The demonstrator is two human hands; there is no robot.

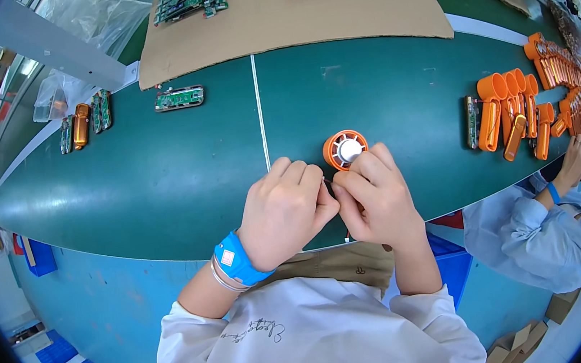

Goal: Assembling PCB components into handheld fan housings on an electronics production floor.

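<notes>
A round orange housing (331,149) with a silver disc in its middle and spokes around it stands on the green table. The fingers of my right hand (379,196) touch or almost touch its near edge. My left hand (285,207) is closed in a pinch just left of it, a blue band on its wrist. Between the two hands' fingertips a short piece of thin wire (326,180) shows; both seem to pinch it. A small white plug end (347,238) hangs below my right fingers. The rest of the wire is hidden by my fingers.
At the right lie several orange handheld housings (491,88) with a circuit board (472,123). More boards (179,98) and an orange shell (81,126) are at the left. Cardboard (357,17) bearing circuit boards covers the far side. A co-worker's hand (576,159) works at the right.
</notes>
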